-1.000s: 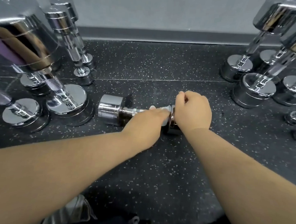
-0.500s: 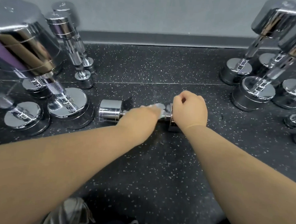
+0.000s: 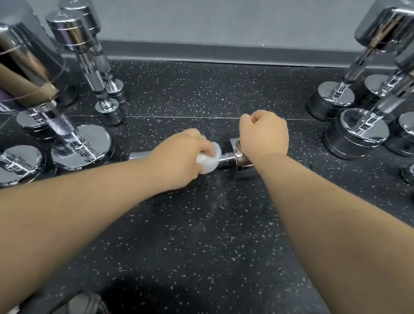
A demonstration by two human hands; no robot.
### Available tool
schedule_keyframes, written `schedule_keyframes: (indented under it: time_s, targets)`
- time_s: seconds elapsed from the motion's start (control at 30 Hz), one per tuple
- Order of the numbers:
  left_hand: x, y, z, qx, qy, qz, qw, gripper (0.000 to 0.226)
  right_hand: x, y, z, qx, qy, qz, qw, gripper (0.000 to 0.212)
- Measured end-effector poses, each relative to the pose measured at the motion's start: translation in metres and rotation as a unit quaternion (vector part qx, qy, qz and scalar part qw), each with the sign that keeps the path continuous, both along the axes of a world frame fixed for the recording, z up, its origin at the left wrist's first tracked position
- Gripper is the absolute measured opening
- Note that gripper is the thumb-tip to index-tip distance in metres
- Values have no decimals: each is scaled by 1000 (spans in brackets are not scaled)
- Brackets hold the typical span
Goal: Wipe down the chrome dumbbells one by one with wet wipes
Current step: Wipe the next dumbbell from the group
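Dumbbells of the left cluster (image 3: 79,147) and of the right cluster (image 3: 357,131) stood on end on the black speckled floor (image 3: 196,240) below the grey wall (image 3: 208,13), probably so that they took little room and could not roll. Between the two, well apart from both, the lying dumbbell (image 3: 239,158) rested on its side across the floor, running left to right. That put its handle and heads within easy reach of a wipe. Its left head was almost wholly hidden behind the left forearm. The right hand (image 3: 263,135) sat on the right head with its fingers curled down over it, gripping, which I judged was to stop the bar rolling or sliding under the rubbing. The left hand (image 3: 179,160) was closed round the handle, fingers and thumb pinching the wet wipe (image 3: 209,160) bunched against the chrome, so the wipe wrapped the bar rather than merely brushing its top. Nothing lay between the hands and the work. The nearest standing weights on the left were close enough that a wide swing of the elbow might have knocked one. A dark rounded thing (image 3: 85,306) showed at the near edge, too cut off to name
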State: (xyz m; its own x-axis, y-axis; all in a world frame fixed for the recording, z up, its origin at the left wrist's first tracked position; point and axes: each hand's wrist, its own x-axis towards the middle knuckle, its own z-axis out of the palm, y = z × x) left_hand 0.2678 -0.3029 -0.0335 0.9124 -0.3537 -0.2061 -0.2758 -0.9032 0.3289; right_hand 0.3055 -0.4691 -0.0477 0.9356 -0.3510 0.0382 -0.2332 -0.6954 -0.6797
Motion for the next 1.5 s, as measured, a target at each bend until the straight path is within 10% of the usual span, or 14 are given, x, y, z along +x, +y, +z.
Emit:
schedule_keyframes:
  time_s: [0.43,0.67,0.83,1.07,1.33,1.5]
  targets:
    - [55,-26,-12,178,51,-10,983,39,-19,-1,-34,53,-62,135,987,40]
    - [44,-28,-44,184,-127,-26,974,54,23,-1,-29,-39,4,170,985,43]
    - [56,22,-21,401,-99,-74,908,75,43,0,-26,-37,37,177,983,44]
    - [75,-45,-28,274,-128,-45,952,38,75,10,-17,-65,73,160,982,46]
    - [73,26,-7,411,-70,-23,909,37,88,14,-13,-34,100,149,983,43]
    - [89,-22,-12,304,11,23,952,39,92,15,-18,-14,93,138,986,42]
